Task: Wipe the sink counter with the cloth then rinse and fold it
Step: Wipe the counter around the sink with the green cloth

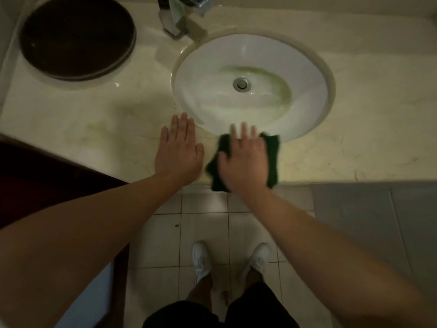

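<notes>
A dark green cloth lies on the cream stone counter, on the front strip just below the white oval sink. My right hand presses flat on the cloth with straight fingers and covers most of it. The cloth's near edge hangs slightly past the counter's front edge. My left hand rests flat on the bare counter just left of the cloth, fingers straight and pointing toward the sink rim.
A chrome faucet stands behind the sink. A large dark round tray sits at the counter's back left. A dark wooden panel borders the left. Tiled floor and my white shoes are below.
</notes>
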`<state>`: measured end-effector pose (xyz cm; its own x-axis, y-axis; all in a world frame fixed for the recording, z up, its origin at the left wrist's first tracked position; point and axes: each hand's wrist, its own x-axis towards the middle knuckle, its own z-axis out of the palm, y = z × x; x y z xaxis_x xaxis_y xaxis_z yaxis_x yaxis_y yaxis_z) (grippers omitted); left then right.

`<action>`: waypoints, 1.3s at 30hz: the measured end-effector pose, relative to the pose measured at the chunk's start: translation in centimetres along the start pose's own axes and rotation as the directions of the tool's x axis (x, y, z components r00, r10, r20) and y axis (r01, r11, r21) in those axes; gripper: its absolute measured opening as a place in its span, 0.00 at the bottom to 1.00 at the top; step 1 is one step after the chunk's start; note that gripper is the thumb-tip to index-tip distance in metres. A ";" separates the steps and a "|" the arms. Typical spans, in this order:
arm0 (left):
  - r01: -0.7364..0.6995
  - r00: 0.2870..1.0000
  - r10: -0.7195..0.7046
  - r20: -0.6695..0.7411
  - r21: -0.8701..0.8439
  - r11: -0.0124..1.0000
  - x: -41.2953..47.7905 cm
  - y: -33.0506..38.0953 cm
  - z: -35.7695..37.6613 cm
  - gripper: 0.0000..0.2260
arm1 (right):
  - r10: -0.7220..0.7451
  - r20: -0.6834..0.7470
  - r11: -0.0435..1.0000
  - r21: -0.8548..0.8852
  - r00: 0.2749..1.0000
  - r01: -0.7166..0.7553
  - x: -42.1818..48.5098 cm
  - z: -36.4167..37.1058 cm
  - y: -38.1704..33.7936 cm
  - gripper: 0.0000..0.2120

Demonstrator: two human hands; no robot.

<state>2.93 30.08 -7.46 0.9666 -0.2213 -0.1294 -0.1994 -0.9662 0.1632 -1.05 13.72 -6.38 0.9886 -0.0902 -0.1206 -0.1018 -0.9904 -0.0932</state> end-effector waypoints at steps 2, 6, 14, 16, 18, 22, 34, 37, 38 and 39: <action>-0.001 1.000 0.001 -0.014 0.005 1.000 0.0 -0.1 0.1 0.29 | -0.147 0.039 0.989 0.018 0.988 0.146 -1.0 0.2 -0.4 0.33; 0.007 1.000 -0.007 -0.012 -0.001 1.000 0.0 0.1 0.1 0.29 | -0.128 0.022 0.991 -0.046 0.992 0.129 -1.6 -0.8 10.7 0.32; 0.011 1.000 -0.011 -0.010 0.004 1.000 -0.1 0.1 0.0 0.31 | 0.496 -0.019 0.868 -0.010 0.868 -0.496 2.3 -3.1 27.1 0.35; 0.023 1.000 -0.023 -0.022 0.005 1.000 0.0 0.3 0.0 0.31 | 0.575 -0.030 0.818 0.000 0.817 -0.576 4.2 -3.4 25.9 0.36; 0.029 0.999 -0.029 -0.014 0.013 0.999 0.2 0.4 0.0 0.30 | 0.505 -0.059 0.862 -0.010 0.861 -0.507 4.7 -3.6 21.5 0.36; 0.017 1.000 -0.016 -0.012 0.044 0.999 0.2 0.5 -0.1 0.29 | 0.051 -0.017 0.996 0.072 0.999 -0.050 1.4 -1.9 10.5 0.32; 0.039 0.999 -0.040 0.023 0.041 0.998 0.1 0.5 -0.7 0.29 | 0.431 -0.029 0.901 0.070 0.902 -0.428 0.4 -1.6 18.3 0.36; 0.038 0.997 -0.039 0.059 0.030 0.999 0.1 0.2 -0.8 0.31 | 0.227 -0.032 0.972 0.067 0.973 -0.225 -0.7 -0.8 9.5 0.35; 0.033 0.997 -0.033 0.075 0.008 0.999 0.1 0.1 -1.0 0.30 | 0.146 -0.028 0.987 0.070 0.989 -0.144 -1.0 -0.5 6.8 0.35; 0.033 0.996 -0.029 0.090 -0.048 0.998 0.1 0.0 -1.4 0.29 | 0.057 -0.025 0.994 0.091 0.998 -0.054 -1.2 0.0 4.2 0.34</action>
<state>3.25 30.24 -6.13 0.9535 -0.2044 -0.2216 -0.1592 -0.9656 0.2057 -2.67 9.62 -6.58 0.9837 -0.1489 -0.1008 -0.1649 -0.9705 -0.1760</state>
